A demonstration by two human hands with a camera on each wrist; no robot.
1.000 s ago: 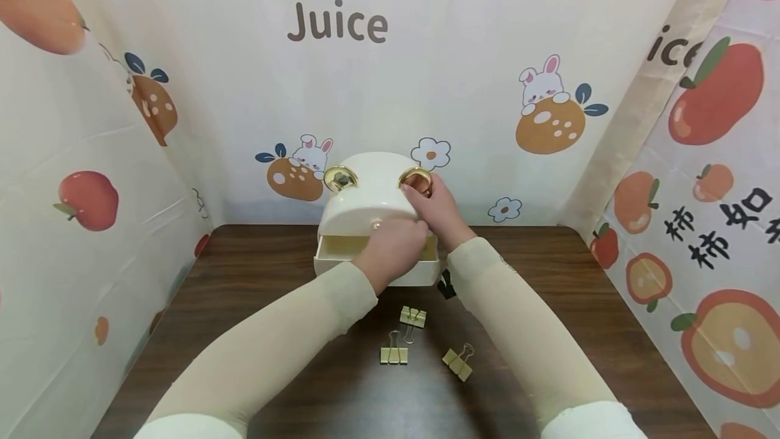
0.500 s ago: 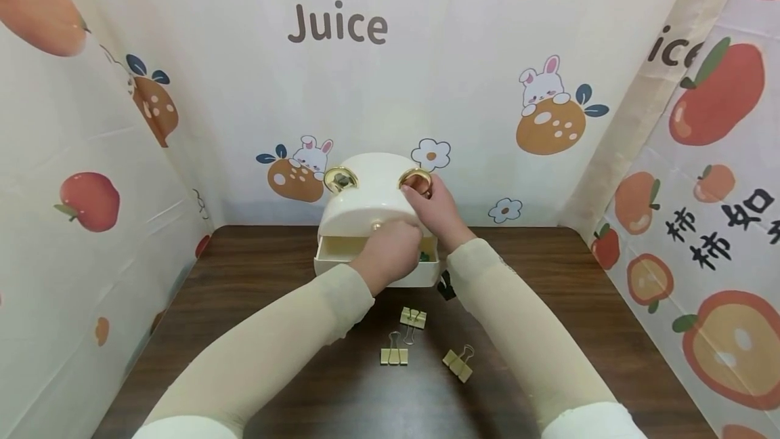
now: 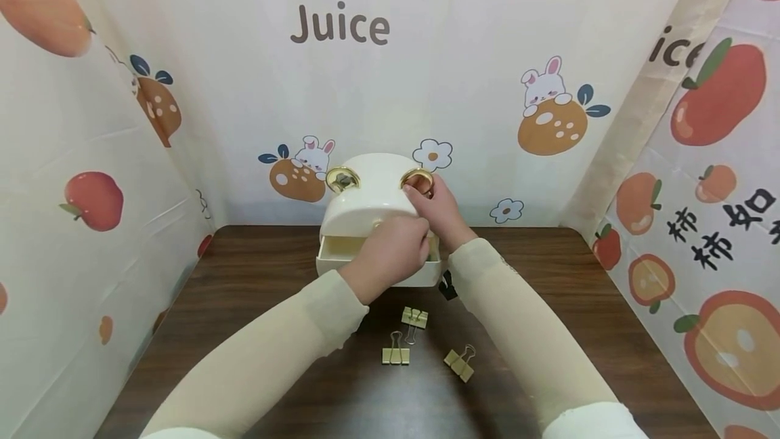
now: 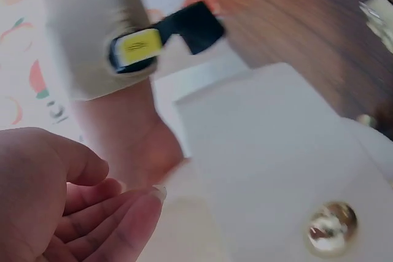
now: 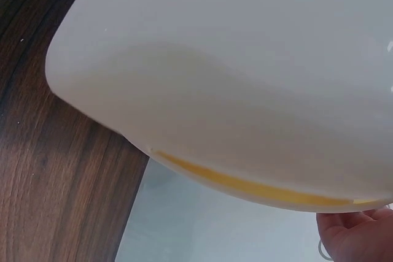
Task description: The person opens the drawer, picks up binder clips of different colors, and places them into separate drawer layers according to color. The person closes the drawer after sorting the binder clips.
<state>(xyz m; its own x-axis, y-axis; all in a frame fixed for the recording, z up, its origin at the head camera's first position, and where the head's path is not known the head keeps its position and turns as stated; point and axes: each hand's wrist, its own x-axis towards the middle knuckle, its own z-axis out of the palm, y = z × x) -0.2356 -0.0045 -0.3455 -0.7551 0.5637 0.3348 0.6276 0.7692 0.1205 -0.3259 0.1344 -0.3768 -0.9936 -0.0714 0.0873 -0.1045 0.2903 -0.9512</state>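
while the left hand [image 3: 395, 248] hovers, loosely curled, over the open drawer [image 3: 331, 265], the right hand [image 3: 445, 212] grips the storage box [image 3: 368, 205] at right.

Cream sleeves [image 3: 265, 358] — white upper fabric [image 3: 594, 420]

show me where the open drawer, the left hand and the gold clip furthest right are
drawer [image 3: 418, 278]: head view, on its front wall
left hand [image 3: 393, 249]: head view, on the back of the hand
gold clip [image 3: 458, 366]: head view, on its body
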